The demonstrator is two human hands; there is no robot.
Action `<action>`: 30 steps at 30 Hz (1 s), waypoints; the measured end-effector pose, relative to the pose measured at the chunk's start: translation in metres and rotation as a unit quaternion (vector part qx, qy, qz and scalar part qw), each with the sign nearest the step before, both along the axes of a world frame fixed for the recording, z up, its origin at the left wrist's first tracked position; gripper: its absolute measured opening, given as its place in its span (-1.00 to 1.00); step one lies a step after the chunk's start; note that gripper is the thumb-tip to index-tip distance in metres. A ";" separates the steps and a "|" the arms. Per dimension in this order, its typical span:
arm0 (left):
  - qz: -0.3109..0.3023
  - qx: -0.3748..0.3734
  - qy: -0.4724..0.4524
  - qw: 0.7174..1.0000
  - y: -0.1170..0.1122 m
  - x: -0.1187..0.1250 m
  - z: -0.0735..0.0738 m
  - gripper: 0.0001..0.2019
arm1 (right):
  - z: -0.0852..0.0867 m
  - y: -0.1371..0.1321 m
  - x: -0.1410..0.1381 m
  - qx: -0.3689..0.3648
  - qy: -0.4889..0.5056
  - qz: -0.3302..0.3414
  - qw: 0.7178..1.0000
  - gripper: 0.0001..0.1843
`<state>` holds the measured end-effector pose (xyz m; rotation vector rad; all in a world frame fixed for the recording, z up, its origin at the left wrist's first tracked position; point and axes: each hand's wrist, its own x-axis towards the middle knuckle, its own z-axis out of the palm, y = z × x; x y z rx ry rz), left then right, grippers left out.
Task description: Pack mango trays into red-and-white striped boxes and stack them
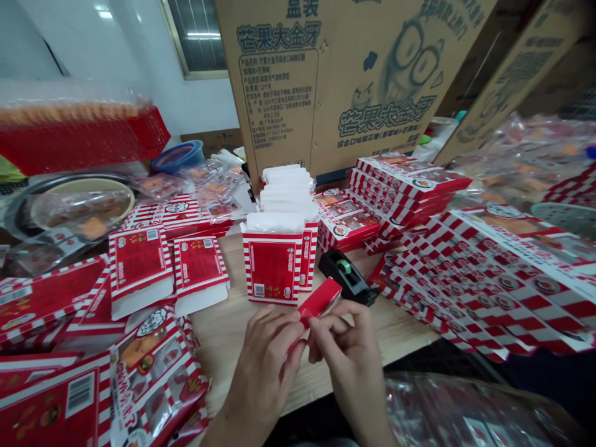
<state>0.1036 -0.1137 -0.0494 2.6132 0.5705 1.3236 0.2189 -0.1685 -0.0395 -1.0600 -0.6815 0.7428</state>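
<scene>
Both my left hand (pixel 263 357) and my right hand (pixel 347 351) pinch a small red cardboard piece (pixel 319 302) between their fingertips, low in the middle of the view. Just past them stands a red-and-white striped box (pixel 272 267) with white packing at its top. A black tape dispenser (pixel 348 277) with a green roll lies close to my right hand. Flat striped cartons (pixel 139 268) lie to the left, and a large fanned stack of printed sheets (pixel 493 279) spreads to the right.
The light wooden table (pixel 233 347) is crowded with packets and stacked cartons. Large printed cardboard cartons (pixel 326 81) stand at the back. A red plastic crate (pixel 79 139) and a blue bowl (pixel 177 156) sit far left. A clear plastic bag (pixel 465 410) lies below the table's near edge.
</scene>
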 end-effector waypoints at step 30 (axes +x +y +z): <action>0.414 0.104 0.211 0.879 -0.033 -0.173 -0.086 -0.72 | -0.108 0.091 0.056 -0.150 -0.225 -0.080 0.959 -0.39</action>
